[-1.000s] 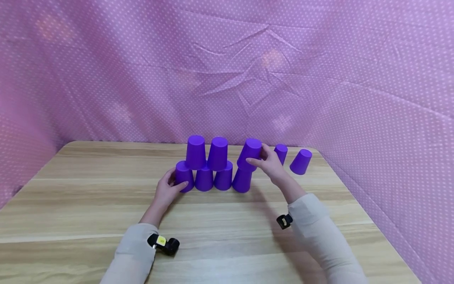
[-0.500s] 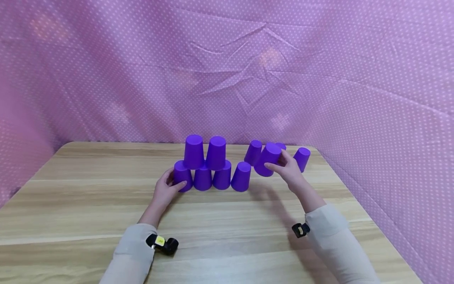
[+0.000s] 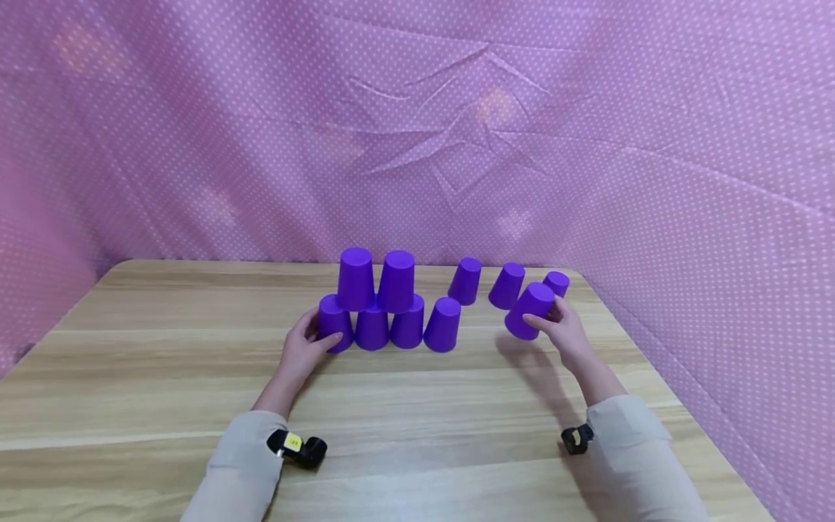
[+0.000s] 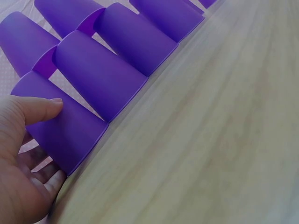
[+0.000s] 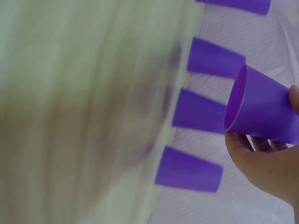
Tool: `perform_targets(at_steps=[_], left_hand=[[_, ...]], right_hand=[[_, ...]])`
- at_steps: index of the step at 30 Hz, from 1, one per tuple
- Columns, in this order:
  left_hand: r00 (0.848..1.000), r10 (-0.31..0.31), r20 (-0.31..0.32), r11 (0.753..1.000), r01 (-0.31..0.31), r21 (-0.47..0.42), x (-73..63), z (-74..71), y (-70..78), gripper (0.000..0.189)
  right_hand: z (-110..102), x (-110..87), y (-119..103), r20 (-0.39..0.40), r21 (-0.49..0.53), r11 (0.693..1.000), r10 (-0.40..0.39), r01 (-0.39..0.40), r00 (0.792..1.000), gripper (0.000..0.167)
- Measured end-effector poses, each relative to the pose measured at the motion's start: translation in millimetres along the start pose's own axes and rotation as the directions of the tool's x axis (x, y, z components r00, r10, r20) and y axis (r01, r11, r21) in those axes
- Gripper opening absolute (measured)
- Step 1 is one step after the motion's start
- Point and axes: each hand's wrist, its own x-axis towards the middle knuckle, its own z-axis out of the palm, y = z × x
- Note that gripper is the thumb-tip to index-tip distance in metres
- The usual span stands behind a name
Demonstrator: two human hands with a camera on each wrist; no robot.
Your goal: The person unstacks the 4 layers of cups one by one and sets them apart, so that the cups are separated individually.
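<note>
Four purple cups would form the front row; my left hand [image 3: 303, 346] grips the leftmost purple cup [image 3: 334, 330] of that upside-down row, thumb across its front and fingers round its far side. Two more cups, an upper left cup [image 3: 356, 279] and an upper right cup [image 3: 396, 283], straddle the joints of the row's left part. The row's rightmost cup [image 3: 441, 326] carries nothing on top. My right hand [image 3: 566, 335] holds another purple cup [image 5: 264, 107] by its side, mouth down and tilted, raised over the table at the right.
Behind, three upside-down cups stand spaced apart: a left one [image 3: 465, 281], a middle one [image 3: 507, 286] and a right one [image 3: 557, 281] partly hidden by the held cup. The wooden table [image 3: 391, 435] ends at a pink dotted cloth [image 3: 417, 145].
My right hand has carried its cup off the right end of the front row, moving right and lower. The left hand keeps its grip on the leftmost cup.
</note>
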Motion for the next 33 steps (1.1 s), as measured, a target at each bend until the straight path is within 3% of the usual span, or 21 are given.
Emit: perform_targets(at_steps=[9, 12, 18, 25, 33], left_hand=[[1.000, 0.016, 0.008, 1.000, -0.016, -0.023, -0.4, -0.5, 4.2, 0.064], [1.000, 0.013, 0.008, 1.000, -0.013, -0.020, 0.4, -1.0, 4.6, 0.064], [1.000, 0.018, 0.007, 1.000, -0.018, 0.002, 2.9, -3.9, 2.7, 0.064], [1.000, 0.020, 0.014, 1.000, -0.020, 0.008, 3.5, -4.6, 2.3, 0.065], [0.999, 0.030, 0.014, 0.999, -0.030, -0.028, 0.6, -2.9, 2.1, 0.063]], right_hand=[[-36.2, 15.7, 50.9, -0.062, 0.081, 0.995, 0.064, -0.058, 0.996, 0.072], [-39.5, 16.0, 44.3, -0.077, 0.081, 0.991, 0.111, -0.105, 0.991, 0.070], [-56.2, 29.5, 58.2, -0.156, 0.038, 0.977, 0.212, -0.209, 0.965, 0.081], [-63.9, 21.3, 39.2, -0.226, -0.015, 0.970, 0.232, -0.241, 0.946, 0.076], [-74.1, 29.6, 43.6, -0.289, 0.038, 0.952, 0.302, -0.304, 0.908, 0.074]])
